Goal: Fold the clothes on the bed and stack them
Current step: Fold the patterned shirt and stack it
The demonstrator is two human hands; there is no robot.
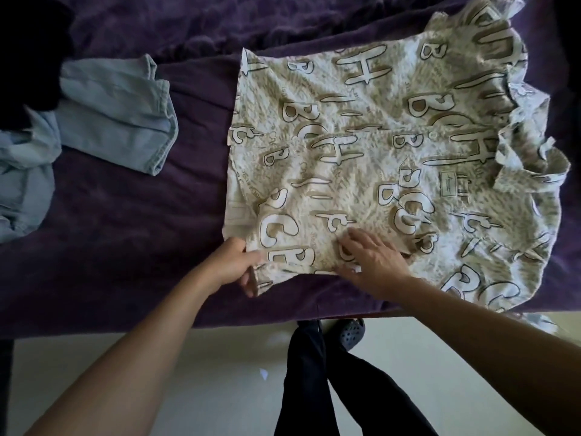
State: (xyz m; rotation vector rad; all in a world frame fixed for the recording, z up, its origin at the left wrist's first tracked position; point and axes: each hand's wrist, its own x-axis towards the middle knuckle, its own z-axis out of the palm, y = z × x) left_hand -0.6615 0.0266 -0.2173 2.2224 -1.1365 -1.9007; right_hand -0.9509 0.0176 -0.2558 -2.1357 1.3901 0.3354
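Observation:
A beige and white shirt printed with large letters lies spread on the purple bed cover, its collar at the right and its hem at the left. My left hand pinches the shirt's near left hem corner, thumb on top and fingers under the cloth. My right hand rests flat on the near part of the shirt with its fingers spread. A light blue denim garment lies crumpled at the left of the bed.
A dark garment sits at the far left corner, partly over the denim. The bed's near edge runs just below my hands. Below it are the pale floor, my dark trouser legs and a grey shoe.

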